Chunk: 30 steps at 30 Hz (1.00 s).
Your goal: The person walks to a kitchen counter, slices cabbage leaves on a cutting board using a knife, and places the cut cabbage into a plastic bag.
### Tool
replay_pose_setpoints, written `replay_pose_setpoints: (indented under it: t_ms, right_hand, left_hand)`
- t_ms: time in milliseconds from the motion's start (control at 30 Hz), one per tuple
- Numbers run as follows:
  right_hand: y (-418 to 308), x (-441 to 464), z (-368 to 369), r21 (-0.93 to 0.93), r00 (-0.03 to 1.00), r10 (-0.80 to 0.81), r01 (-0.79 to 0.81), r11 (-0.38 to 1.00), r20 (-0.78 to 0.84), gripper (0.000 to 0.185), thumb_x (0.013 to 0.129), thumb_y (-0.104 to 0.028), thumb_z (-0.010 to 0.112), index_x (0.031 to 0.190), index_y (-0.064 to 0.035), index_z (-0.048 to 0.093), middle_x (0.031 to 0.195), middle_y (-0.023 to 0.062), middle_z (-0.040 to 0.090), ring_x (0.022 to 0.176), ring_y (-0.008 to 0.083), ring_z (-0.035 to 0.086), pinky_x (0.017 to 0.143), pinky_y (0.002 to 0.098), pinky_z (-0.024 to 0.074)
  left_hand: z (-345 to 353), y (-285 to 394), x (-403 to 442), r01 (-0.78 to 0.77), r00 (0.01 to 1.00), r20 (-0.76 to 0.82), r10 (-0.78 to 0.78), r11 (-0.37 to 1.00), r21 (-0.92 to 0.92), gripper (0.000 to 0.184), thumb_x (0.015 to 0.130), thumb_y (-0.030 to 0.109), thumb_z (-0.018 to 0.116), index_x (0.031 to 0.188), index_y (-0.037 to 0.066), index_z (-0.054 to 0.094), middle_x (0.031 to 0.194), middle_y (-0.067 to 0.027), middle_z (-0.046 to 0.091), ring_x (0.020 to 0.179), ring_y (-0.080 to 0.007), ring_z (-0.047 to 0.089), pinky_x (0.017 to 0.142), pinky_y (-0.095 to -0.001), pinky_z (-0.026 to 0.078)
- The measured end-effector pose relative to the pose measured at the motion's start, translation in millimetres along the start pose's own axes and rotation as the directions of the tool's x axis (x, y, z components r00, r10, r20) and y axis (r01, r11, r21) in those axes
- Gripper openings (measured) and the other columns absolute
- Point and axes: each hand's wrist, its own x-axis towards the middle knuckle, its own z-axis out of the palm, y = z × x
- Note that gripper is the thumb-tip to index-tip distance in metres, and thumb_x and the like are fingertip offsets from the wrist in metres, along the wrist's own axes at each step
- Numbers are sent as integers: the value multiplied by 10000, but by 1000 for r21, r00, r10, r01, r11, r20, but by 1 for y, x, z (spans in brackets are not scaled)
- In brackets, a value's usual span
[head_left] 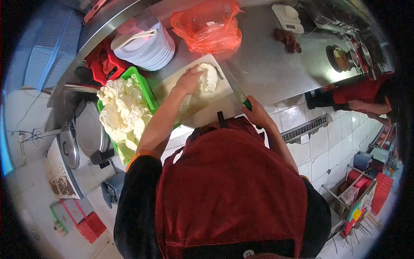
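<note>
A pale cabbage piece [208,78] rests on the white cutting board [172,82], with my left hand [189,80] pressed on its left side, fingers closed against it. My right hand [257,113] is wrapped round the green handle of a long knife [235,88]. The blade points up and left, just right of the cabbage, along the board's right edge. To the left of my left forearm, a green crate [146,90] is heaped with loose pale cabbage leaves [123,108].
Stacked white plates [148,47] stand behind the board, beside a red basket [103,64]. A red plastic bag [209,28] and a white scale [287,19] lie on the steel counter [258,56]. At the right stands another person [362,97].
</note>
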Motion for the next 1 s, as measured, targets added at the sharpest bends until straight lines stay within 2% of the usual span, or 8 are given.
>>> replay_pose_setpoints:
  t_ms: [133,333,467,567,633,667,733,1000]
  right_hand:
    - [-8,5,-4,-23,992,-46,44,999,-117,388,890,-227,601,1188,-7,486,1043,288,608,1016,458,582,848,483,453]
    - [-10,2,9,2,990,-19,20,1000,-140,379,888,-207,589,1190,-13,466,1016,296,614,1006,469,588,833,497,458]
    - [-14,0,22,103,998,-26,32,994,-58,375,882,-180,578,1199,-23,455,1012,305,614,1001,497,579,821,524,463]
    - [-16,1,33,56,999,-41,41,998,-4,361,884,-162,561,1200,-28,450,987,299,616,972,509,576,807,545,463]
    - [-19,3,39,13,998,-60,60,998,25,355,886,-157,552,1201,-31,445,967,295,619,955,511,577,799,553,463]
    - [-18,6,44,-8,995,-95,95,995,16,354,893,-166,547,1203,-35,441,951,288,622,935,506,586,797,558,463]
    - [-18,12,53,-37,990,-138,139,990,13,352,899,-176,542,1206,-38,438,935,282,625,914,501,594,795,563,464]
    - [-48,48,79,-300,988,-153,146,943,2,227,913,-112,426,1099,15,400,911,295,630,855,506,611,764,573,488]
  left_hand:
    - [-13,13,18,160,964,231,-132,981,-107,562,776,212,694,1292,46,546,1424,-225,397,1256,-377,476,1029,-426,431]
    - [-29,54,15,577,815,149,-560,809,-111,484,814,391,691,1072,-17,651,1138,-285,612,971,-385,650,872,-446,524]
    - [-23,49,-1,549,821,275,-501,824,-139,464,820,443,678,1018,24,673,990,-258,666,881,-367,673,809,-457,532]
    - [-13,41,-20,486,866,350,-358,772,-411,443,797,387,710,1087,55,662,1056,-241,648,909,-338,664,796,-418,529]
    - [-7,38,-30,142,955,-150,-256,838,-527,435,768,307,739,1144,104,655,1136,-190,630,987,-339,626,848,-407,509]
    - [-3,37,-34,148,953,-150,-264,835,-530,435,768,307,739,1144,104,655,1136,-190,630,987,-339,626,848,-407,509]
    - [9,31,-37,106,894,-408,-187,972,-212,386,752,222,765,1103,88,675,1128,-152,630,1060,-319,597,915,-407,487]
    - [51,30,-38,53,894,-415,-170,959,-279,286,777,162,734,1047,80,689,1087,-136,629,1036,-356,571,908,-440,473]
